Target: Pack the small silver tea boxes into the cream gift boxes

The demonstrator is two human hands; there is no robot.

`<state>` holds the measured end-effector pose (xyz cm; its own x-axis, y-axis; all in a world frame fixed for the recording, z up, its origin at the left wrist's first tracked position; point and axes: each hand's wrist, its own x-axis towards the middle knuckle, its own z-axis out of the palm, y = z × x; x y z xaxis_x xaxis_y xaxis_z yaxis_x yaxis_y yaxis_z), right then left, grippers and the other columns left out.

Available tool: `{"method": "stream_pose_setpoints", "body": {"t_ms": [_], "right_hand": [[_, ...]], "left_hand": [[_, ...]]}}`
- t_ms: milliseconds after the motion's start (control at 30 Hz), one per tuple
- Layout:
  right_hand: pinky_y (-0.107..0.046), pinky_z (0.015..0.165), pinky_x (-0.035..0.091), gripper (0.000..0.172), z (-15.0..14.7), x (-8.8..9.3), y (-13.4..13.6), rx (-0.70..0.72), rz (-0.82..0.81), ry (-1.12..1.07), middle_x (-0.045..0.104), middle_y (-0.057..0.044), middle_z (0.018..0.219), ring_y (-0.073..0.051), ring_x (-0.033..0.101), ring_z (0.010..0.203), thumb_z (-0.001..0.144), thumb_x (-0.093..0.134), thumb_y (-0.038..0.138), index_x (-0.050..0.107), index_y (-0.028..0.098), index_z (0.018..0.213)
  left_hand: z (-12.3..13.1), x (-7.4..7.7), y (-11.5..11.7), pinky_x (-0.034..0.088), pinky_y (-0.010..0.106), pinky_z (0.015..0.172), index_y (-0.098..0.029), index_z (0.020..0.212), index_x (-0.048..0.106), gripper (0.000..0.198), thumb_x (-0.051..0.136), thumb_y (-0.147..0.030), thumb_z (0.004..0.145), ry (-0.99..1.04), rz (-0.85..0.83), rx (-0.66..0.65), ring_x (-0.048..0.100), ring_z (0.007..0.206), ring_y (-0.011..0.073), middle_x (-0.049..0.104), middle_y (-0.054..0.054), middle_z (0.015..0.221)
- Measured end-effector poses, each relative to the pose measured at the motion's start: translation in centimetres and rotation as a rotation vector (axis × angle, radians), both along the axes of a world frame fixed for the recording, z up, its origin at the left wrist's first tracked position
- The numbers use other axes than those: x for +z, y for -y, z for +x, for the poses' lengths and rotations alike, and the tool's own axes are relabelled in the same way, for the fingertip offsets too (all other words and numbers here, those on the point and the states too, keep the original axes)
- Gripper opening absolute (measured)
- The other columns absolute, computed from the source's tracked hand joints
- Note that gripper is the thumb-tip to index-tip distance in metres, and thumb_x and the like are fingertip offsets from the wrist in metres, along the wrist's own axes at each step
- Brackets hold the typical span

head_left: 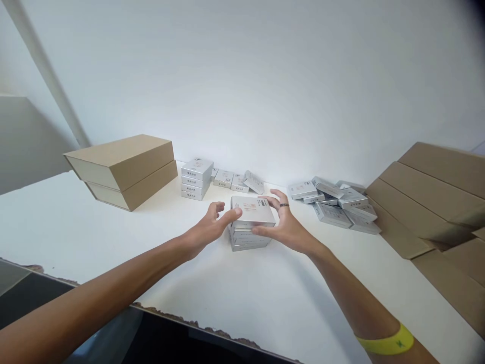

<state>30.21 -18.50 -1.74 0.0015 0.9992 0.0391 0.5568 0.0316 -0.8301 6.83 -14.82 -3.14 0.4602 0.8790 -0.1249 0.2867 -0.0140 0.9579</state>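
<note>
A short stack of flat silver boxes stands on the white table before me, its top silver box (252, 212) set slightly askew over the lower boxes (250, 240). My right hand (286, 222), with a dark ring on one finger, grips that top box at its right end, thumb on the front side and fingers at the back. On the left, my left hand (212, 222) has its thumb at the box's left edge, while its other fingers are held apart and off it. Behind my left hand rises a neat stack of silver boxes (197, 177).
More silver boxes (223, 178) lie along the wall behind. To the right is a loose pile of them (337, 199). Two large brown cartons (125, 167) are stacked at left, and more brown cartons (435, 192) stand at right. The table's front edge (197, 326) is rough.
</note>
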Motion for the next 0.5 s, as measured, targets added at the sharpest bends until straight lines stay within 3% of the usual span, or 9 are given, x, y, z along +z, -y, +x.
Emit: {"method": "stream_pose_setpoints", "body": {"t_ms": [100, 267, 367, 500], "right_hand": [[-0.056, 0.114, 0.031, 0.105, 0.1, 0.6, 0.3, -0.016, 0.142, 0.141, 0.045, -0.009, 0.146, -0.035, 0.023, 0.145, 0.062, 0.085, 0.059, 0.026, 0.034, 0.145], [-0.047, 0.098, 0.047, 0.073, -0.7, 0.0, 1.9, -0.224, 0.503, 0.222, 0.050, -0.010, 0.130, -0.029, 0.052, 0.119, 0.076, 0.075, 0.057, 0.037, 0.029, 0.131], [-0.050, 0.092, 0.049, 0.069, -2.2, -1.1, 2.7, -0.434, 0.773, 0.518, 0.046, -0.014, 0.124, -0.033, 0.048, 0.115, 0.080, 0.072, 0.055, 0.034, 0.025, 0.129], [-0.054, 0.082, 0.052, 0.077, -4.5, -2.1, 2.9, -0.561, 0.701, 0.722, 0.042, -0.019, 0.115, -0.038, 0.044, 0.109, 0.081, 0.060, 0.072, 0.032, 0.016, 0.127]], "left_hand": [[-0.6, 0.5, 0.5, 0.031, 0.059, 0.115, -0.024, 0.144, 0.028, 0.093, 0.053, -0.083, 0.077, -0.005, -0.049, 0.006, 0.018, 0.151, 0.0373, 0.024, 0.018, 0.161], [0.3, 0.9, 1.3, 0.029, 0.059, 0.114, -0.023, 0.139, 0.025, 0.093, 0.063, -0.077, 0.075, -0.046, 0.052, 0.114, 0.019, 0.147, 0.0401, 0.023, 0.021, 0.155], [1.3, 0.6, 2.2, 0.032, 0.056, 0.112, -0.023, 0.130, 0.029, 0.074, 0.068, -0.060, 0.080, -0.111, 0.359, 0.142, 0.028, 0.141, 0.0365, 0.031, 0.018, 0.148], [2.6, -0.2, 3.3, 0.032, 0.054, 0.108, -0.024, 0.117, 0.033, 0.056, 0.070, -0.027, 0.076, -0.212, 0.809, 0.093, 0.033, 0.136, 0.0334, 0.039, 0.015, 0.141]]}}
